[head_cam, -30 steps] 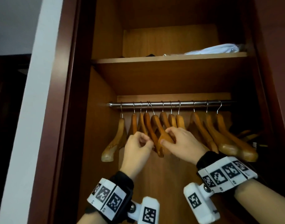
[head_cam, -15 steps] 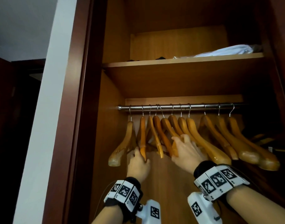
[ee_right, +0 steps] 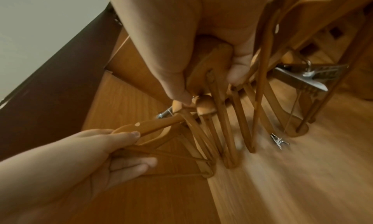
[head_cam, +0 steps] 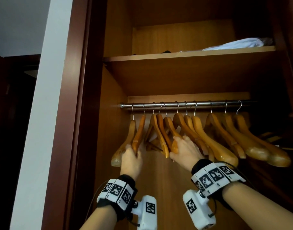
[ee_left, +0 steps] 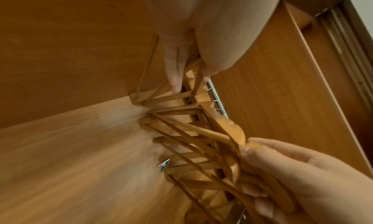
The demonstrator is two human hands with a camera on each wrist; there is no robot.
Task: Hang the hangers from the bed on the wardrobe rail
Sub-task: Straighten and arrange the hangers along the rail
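while both hands reach up: wooden hangers (head_cam: pixel 200 135) hang on the rail (head_cam: pixel 184 104)
left hand (head_cam: pixel 131 159): grips the second hanger's (head_cam: pixel 139 132) lower end
right hand (head_cam: pixel 184 151): fingers curled round a middle hanger (head_cam: pixel 173 135)

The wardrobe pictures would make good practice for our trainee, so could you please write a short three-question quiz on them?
1. True or false: every wooden hanger in view hangs on the metal rail.
2. Which hand grips the end of a hanger near the rail's left end? A) the left hand B) the right hand C) neither
3. Fill in: on the shelf above the rail lies something ____ in colour.

Key: 1 true; 2 A; 3 white, the white bundle.
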